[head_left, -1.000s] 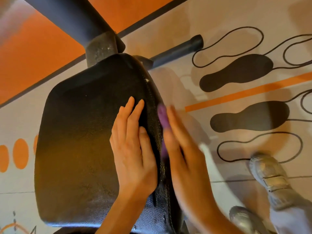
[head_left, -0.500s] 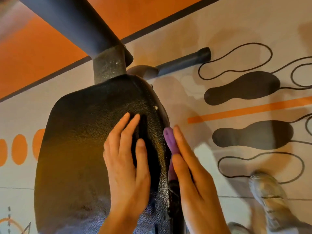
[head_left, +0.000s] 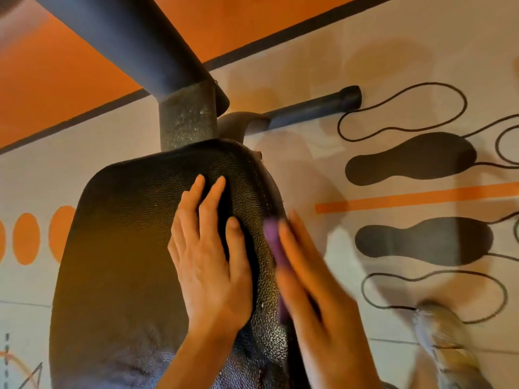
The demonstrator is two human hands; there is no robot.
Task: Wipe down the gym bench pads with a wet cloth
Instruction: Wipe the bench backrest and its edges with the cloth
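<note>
Floor [head_left: 393, 51] first: smooth pale mat w/ a broad orange field from 9 to 12 o'clock, edged by a dark line. Printed on it at 3 o'clock: solid dark footprints [head_left: 412, 160], thin looped outlines, one orange stripe [head_left: 421, 197]. Orange ovals [head_left: 26, 238] sit at 9 o'clock.

Bench pad [head_left: 126, 262] fills centre to 7 o'clock: black, rounded-corner slab, pebbled leather-look skin, stitched seam along its right edge, glossy sheen twd the bottom. Above it at 11–12 o'clock, a thick dark round tube [head_left: 126, 37] runs into a speckled, rough-finish post [head_left: 186, 122] that meets the pad's top edge. A thinner dark bar [head_left: 311, 108] w/ a capped end lies on the floor at 1 o'clock, behind the pad.

Left hand [head_left: 210, 262] lies flat on the pad's top face, right of centre, fingers straight and a bit spread, gripping nothing, covering part of the seam side.

Right hand [head_left: 311, 290] is just beside it at 5 o'clock, against the pad's right side edge, fingers extended, pressing the cloth onto that edge. It's motion-blurred, so finer finger detail can't be told.

Cloth [head_left: 272, 240]: purple, soft-looking, only a narrow strip visible, sandwiched btwn the right palm and the pad's side; rest hidden by the hand.

Grey shoe [head_left: 446, 346] at 5 o'clock on the floor, blurred, strap barely readable.
</note>
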